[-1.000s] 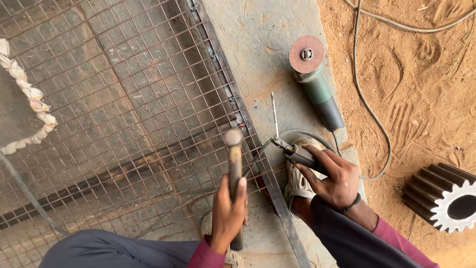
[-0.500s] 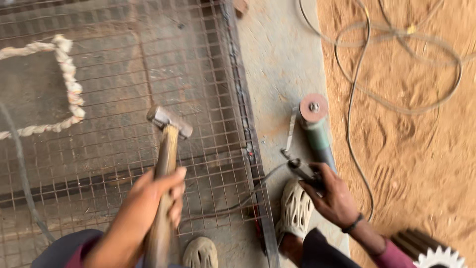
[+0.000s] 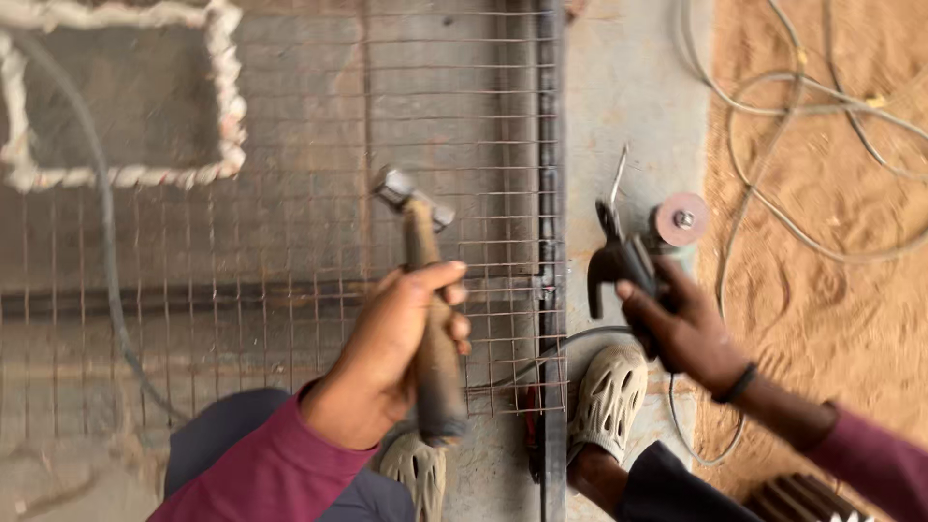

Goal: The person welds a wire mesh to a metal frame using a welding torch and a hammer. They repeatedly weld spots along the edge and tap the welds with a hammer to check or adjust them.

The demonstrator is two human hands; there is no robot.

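Observation:
My left hand point(image 3: 391, 353) grips the wooden handle of a hammer point(image 3: 423, 290), whose metal head point(image 3: 411, 193) is raised over the wire mesh panel point(image 3: 290, 193). My right hand point(image 3: 681, 324) holds a dark welding electrode holder point(image 3: 619, 266) with a thin rod point(image 3: 617, 179) sticking up from it, just right of the panel's dark steel frame bar point(image 3: 551, 193). Both sleeves are maroon. A black band sits on my right wrist. My feet in pale perforated clogs point(image 3: 607, 396) rest at the bottom.
An angle grinder with a round disc point(image 3: 681, 219) lies on the concrete right of the frame. Loose cables point(image 3: 793, 116) snake over the sandy ground. A white rope loop point(image 3: 126, 177) lies under the mesh at top left. A toothed gear point(image 3: 802, 498) shows at the bottom right.
The hammer has swung up and to the right, from near the mesh to a raised position. My right hand lifted the electrode holder nearer the grinder. The view shifted.

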